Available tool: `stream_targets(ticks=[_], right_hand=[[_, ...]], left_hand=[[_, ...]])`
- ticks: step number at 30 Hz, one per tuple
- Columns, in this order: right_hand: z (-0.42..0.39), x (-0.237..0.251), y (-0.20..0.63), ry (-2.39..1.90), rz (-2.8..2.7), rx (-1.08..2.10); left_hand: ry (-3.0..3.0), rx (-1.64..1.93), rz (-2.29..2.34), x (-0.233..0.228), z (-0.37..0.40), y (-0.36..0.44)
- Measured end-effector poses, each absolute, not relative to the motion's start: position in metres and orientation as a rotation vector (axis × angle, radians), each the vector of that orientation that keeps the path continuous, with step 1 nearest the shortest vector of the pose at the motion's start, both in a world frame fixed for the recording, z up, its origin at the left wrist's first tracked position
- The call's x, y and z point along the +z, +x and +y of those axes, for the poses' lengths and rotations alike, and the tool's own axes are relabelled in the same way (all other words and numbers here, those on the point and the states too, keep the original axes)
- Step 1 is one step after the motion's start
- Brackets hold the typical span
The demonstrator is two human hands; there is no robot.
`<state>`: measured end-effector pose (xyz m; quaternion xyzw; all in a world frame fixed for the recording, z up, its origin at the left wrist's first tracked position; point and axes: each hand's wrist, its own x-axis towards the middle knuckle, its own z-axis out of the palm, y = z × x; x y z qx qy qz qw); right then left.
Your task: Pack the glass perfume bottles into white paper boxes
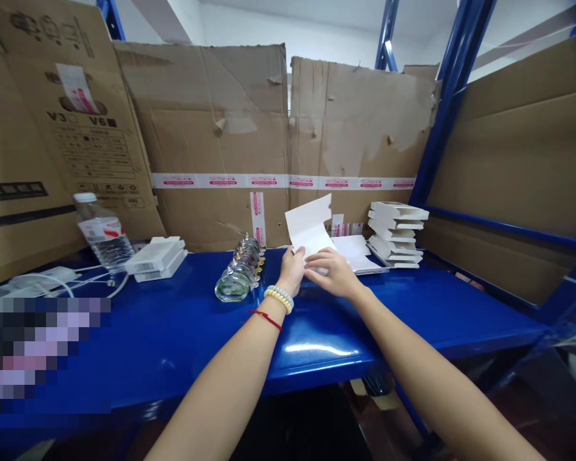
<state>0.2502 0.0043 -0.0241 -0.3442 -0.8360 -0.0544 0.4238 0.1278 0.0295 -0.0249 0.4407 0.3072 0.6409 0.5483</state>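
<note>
Head view shows left hand (292, 269) and right hand (330, 271) pinching a flat white carton (308, 230) (fingers closed on it), which could crease if squeezed unevenly.

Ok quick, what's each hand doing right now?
Left hand: closed on the white folded card, holding it up off the blue shelf.
Right hand: also gripping the card's lower edge.

warehouse/packing stn | blue steel racking (454, 70) | cardboard cartons (211, 128) | stacked white boxes (396, 234)
</note>
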Motion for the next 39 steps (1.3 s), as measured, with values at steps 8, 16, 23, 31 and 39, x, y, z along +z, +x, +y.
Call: stream_targets(ticks=[8, 16, 23, 31, 39], right_hand=[[0.025, -0.019, 0.295, -1.129, -1.430, 0.081], [0.029, -0.026, 0.291, -0.961, -1.236, 0.916], [0.029, -0.024, 0.300, -1.031, -1.032, 1.036], [0.025, -0.023, 0.291, -1.048, -1.147, 1.039], [0.023, -0.020, 0.294, -0.942, -1.172, 1.163]], left_hand=[[1.145, 1.511, 0.758, -0.031, 0.033, 0.118], [1.272, 1.260, 0.892, -0.031, 0.029, 0.114], [1.293, 1.021, 0.773, -0.030, 0.029, 0.106], [1.390, 1.378, 0.970, -0.037, 0.044, 0.107], [1.609, 1.542, 1.302, -0.036, 0.053, 0.098]])
